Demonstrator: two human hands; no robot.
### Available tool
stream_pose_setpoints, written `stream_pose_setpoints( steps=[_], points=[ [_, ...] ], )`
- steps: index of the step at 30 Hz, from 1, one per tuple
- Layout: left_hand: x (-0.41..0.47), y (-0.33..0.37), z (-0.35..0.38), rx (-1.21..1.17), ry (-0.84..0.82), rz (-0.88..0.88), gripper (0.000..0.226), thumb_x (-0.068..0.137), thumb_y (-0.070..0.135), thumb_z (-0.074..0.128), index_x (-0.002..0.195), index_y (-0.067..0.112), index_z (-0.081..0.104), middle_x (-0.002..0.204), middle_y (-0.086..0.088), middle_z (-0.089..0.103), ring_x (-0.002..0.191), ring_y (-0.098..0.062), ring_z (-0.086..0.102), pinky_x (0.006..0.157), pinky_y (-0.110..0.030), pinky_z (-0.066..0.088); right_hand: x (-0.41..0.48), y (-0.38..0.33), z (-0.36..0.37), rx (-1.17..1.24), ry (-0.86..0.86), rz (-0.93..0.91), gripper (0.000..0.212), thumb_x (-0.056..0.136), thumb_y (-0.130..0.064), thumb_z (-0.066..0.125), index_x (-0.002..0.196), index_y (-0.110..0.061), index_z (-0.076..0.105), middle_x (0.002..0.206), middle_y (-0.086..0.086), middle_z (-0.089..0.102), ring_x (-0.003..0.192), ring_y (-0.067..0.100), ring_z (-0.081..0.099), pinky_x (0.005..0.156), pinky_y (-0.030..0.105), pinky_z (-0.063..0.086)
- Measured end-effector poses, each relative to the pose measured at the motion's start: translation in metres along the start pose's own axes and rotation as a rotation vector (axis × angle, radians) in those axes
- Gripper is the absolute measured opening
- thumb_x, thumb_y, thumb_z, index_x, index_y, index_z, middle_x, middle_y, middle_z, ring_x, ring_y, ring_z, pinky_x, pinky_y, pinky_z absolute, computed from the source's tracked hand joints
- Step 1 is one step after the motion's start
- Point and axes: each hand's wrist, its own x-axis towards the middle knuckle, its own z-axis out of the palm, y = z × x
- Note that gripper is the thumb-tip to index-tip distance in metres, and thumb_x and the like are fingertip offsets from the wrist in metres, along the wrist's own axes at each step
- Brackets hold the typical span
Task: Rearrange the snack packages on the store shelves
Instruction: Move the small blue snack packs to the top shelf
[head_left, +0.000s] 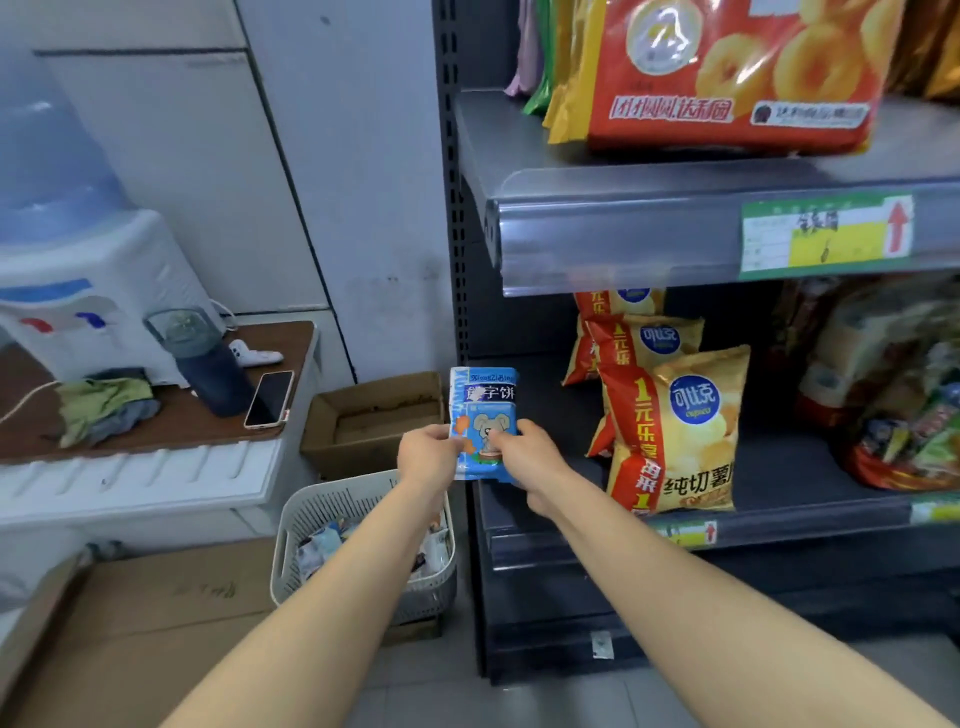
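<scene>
Between both hands, at the left end of the lower shelf (769, 467), a blue snack pack (485, 405) stands upright, cartoon mouse on its front. Left hand (428, 454) pinches its lower left edge, right hand (524, 457) grips the lower right edge, thumb on the front; both hold the pack. Below the left hand sits a white slotted basket (311, 512) on the floor with small wrapped packets inside, too blurred to name. Just beyond the left hand is an open brown cardboard box (332, 410), its inner bottom showing. Right of the right hand, yellow chip bags (680, 431) stand in a row front to back on the same shelf; further right, mixed packs, blurred. Above the hands, the upper shelf (597, 208) carries a red bag (727, 78) with printed rings and a green-yellow price tag (826, 234) on its front rail. Far left of the hands, a brown-topped table (156, 431) holds a water dispenser (88, 291), a dark lidded bottle (208, 364), a phone (269, 399) and crumpled cloth (104, 405). Flat cardboard (156, 613) lies under the left forearm. Grey tiled floor, pale wall panels.
</scene>
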Motion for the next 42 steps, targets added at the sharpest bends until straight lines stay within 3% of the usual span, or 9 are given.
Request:
stream_pose_setpoints(
  steps=[3, 9, 12, 14, 21, 26, 32, 36, 42],
  points=[
    [-0.031, 0.003, -0.003, -0.064, 0.113, -0.022, 0.015, 0.086, 0.004, 0.062, 0.074, 0.014, 0.062, 0.092, -0.012, 0.071, 0.092, -0.029, 0.069, 0.086, -0.044, 0.055, -0.033, -0.006, -0.009, -0.011, -0.051, -0.071, 0.023, 0.095, -0.015, 0.051, 0.116, -0.006, 0.053, 0.107, 0.006, 0.064, 0.070, 0.003, 0.058, 0.049, 0.015, 0.043],
    [-0.122, 0.016, 0.029, -0.077, 0.261, 0.188, 0.026, 0.090, 0.021, 0.061, 0.067, 0.016, 0.051, 0.072, 0.000, 0.060, 0.071, -0.015, 0.059, 0.066, -0.034, 0.049, -0.106, -0.010, -0.068, 0.005, -0.053, -0.208, 0.020, 0.094, -0.016, 0.053, 0.112, -0.010, 0.050, 0.104, 0.003, 0.062, 0.080, 0.009, 0.061, 0.060, 0.019, 0.050],
    [-0.174, 0.023, 0.057, -0.077, 0.254, 0.262, 0.025, 0.091, 0.023, 0.061, 0.069, 0.017, 0.050, 0.071, 0.002, 0.059, 0.069, -0.014, 0.056, 0.065, -0.032, 0.045, -0.138, -0.005, -0.112, 0.012, 0.030, -0.272, 0.016, 0.092, -0.019, 0.053, 0.106, -0.011, 0.050, 0.107, 0.006, 0.064, 0.089, 0.018, 0.063, 0.072, 0.031, 0.054],
    [-0.208, 0.028, 0.080, -0.069, 0.228, 0.309, 0.024, 0.090, 0.023, 0.061, 0.070, 0.017, 0.051, 0.074, -0.001, 0.061, 0.070, -0.015, 0.057, 0.068, -0.033, 0.047, -0.159, 0.000, -0.147, 0.062, 0.063, -0.303, 0.013, 0.092, -0.019, 0.054, 0.103, -0.012, 0.051, 0.106, 0.007, 0.065, 0.091, 0.020, 0.064, 0.077, 0.035, 0.055],
    [-0.308, 0.046, 0.187, 0.019, 0.032, 0.478, 0.016, 0.088, 0.023, 0.063, 0.077, 0.013, 0.059, 0.074, 0.004, 0.065, 0.071, -0.015, 0.062, 0.069, -0.036, 0.052, -0.221, 0.023, -0.294, 0.171, 0.206, -0.423, 0.012, 0.094, -0.021, 0.053, 0.103, -0.013, 0.050, 0.090, -0.005, 0.059, 0.075, 0.003, 0.058, 0.057, 0.018, 0.046],
    [-0.360, 0.075, 0.279, 0.130, -0.129, 0.618, 0.018, 0.086, 0.024, 0.066, 0.072, 0.017, 0.056, 0.079, 0.000, 0.068, 0.080, -0.020, 0.067, 0.076, -0.047, 0.056, -0.247, 0.027, -0.405, 0.203, 0.443, -0.512, 0.013, 0.092, -0.020, 0.055, 0.102, -0.012, 0.052, 0.089, -0.005, 0.060, 0.079, 0.009, 0.061, 0.066, 0.025, 0.050],
    [-0.406, 0.134, 0.375, 0.182, -0.298, 0.834, 0.014, 0.084, 0.028, 0.067, 0.077, 0.017, 0.062, 0.081, 0.003, 0.069, 0.076, -0.016, 0.065, 0.074, -0.042, 0.056, -0.262, 0.010, -0.527, 0.237, 0.654, -0.639, 0.011, 0.093, -0.021, 0.056, 0.100, -0.012, 0.055, 0.089, -0.006, 0.062, 0.075, 0.001, 0.061, 0.053, 0.009, 0.047],
    [-0.420, 0.170, 0.430, 0.160, -0.387, 0.919, 0.011, 0.087, 0.022, 0.065, 0.084, 0.012, 0.061, 0.082, -0.002, 0.067, 0.070, -0.018, 0.058, 0.068, -0.038, 0.053, -0.257, -0.011, -0.591, 0.250, 0.706, -0.711, 0.006, 0.093, -0.020, 0.057, 0.097, -0.015, 0.055, 0.088, -0.005, 0.065, 0.078, 0.005, 0.065, 0.062, 0.019, 0.052],
    [-0.409, 0.223, 0.505, 0.131, -0.438, 0.985, 0.010, 0.085, 0.017, 0.067, 0.089, 0.011, 0.061, 0.090, -0.001, 0.068, 0.090, -0.023, 0.065, 0.085, -0.043, 0.053, -0.217, -0.048, -0.671, 0.234, 0.735, -0.789, 0.012, 0.089, -0.013, 0.062, 0.100, -0.015, 0.056, 0.089, -0.008, 0.065, 0.076, 0.003, 0.064, 0.062, 0.018, 0.050]
  ],
)
